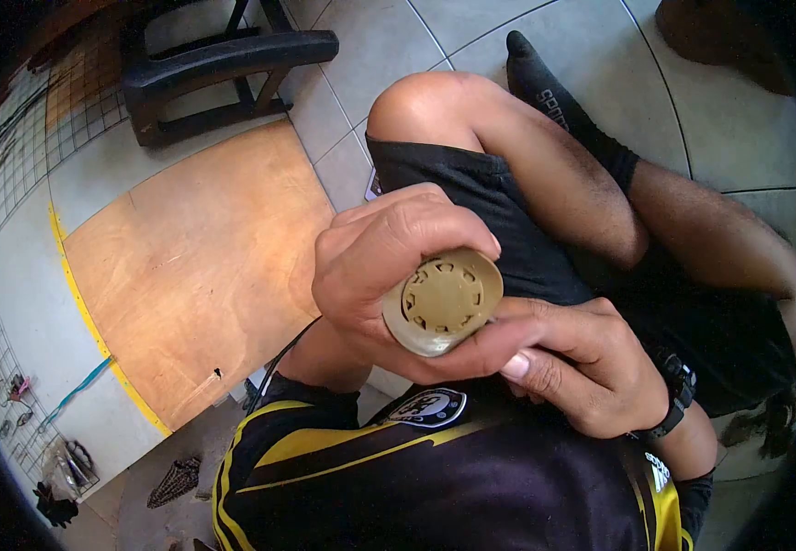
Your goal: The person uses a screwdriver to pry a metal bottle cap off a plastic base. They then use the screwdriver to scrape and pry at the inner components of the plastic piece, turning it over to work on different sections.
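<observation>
My left hand (370, 266) is wrapped round a tan, rounded object (442, 298), whose round end faces the camera and shows a ring of small notches. The rest of its body is hidden below the hand. My right hand (591, 367), with a black watch (678, 395) on the wrist, presses against the left hand's fingertips beside the object. Its fingers are curled and its thumb is bent in; what they hold, if anything, is hidden.
A wooden board (196, 266) lies at the left, with a yellow measuring strip (95, 321) along its edge. A black stool (224, 69) stands at the top left. Wire mesh (12, 174) is at the far left. My bent legs (545, 174) are on the tiled floor (600, 64).
</observation>
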The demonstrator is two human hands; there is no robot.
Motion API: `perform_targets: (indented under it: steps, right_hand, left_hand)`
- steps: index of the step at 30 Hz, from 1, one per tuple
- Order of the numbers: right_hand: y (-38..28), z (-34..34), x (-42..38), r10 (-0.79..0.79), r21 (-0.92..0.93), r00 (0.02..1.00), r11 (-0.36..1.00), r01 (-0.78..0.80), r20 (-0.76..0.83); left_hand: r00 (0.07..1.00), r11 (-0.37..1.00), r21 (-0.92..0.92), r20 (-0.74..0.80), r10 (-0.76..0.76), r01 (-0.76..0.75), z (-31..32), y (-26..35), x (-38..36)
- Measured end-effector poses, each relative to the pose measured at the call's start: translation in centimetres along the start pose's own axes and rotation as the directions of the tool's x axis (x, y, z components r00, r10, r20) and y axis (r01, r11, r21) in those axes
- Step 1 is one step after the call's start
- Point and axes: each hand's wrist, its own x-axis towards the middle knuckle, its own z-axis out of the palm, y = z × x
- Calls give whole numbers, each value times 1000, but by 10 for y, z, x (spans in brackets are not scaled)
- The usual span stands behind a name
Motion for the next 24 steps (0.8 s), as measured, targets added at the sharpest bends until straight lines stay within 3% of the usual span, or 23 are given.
perform_targets:
  steps: [2, 4, 8, 11, 16, 20, 22, 24]
  right_hand:
    - [-6, 3, -1, 15, 7, 1000, 1000, -15, -10]
    - [-9, 4, 0, 135, 42, 990, 990, -133, -44]
    - [-10, 16, -2, 156, 152, 983, 978, -139, -100]
    - [-6, 25, 0, 129, 236, 977, 968, -86, -172]
    - [0, 44, -2, 211, 424, 940, 902, -82, -267]
    - [0, 54, -2, 198, 390, 930, 918, -66, -309]
    - [3, 57, -2, 140, 419, 916, 907, 34, -377]
    - [4, 57, -5, 130, 404, 911, 914, 43, -392]
  left_hand:
    - [1000, 999, 41, 6, -30, 29, 3, 3, 0]
    - [972, 995, 29, -218, -88, 97, 13, 1, 1]
    - [995, 992, 93, -60, -84, 90, 5, 6, 1]
    - [993, 993, 92, -98, -71, 80, 8, 4, 2]
    - [984, 989, 116, -166, -68, 88, 14, 6, 0]
    - [977, 984, 153, -206, -56, 89, 20, 11, 0]
    - [937, 987, 104, -339, -83, 125, 26, 10, 0]
    - [936, 984, 121, -343, -82, 131, 28, 13, 3]
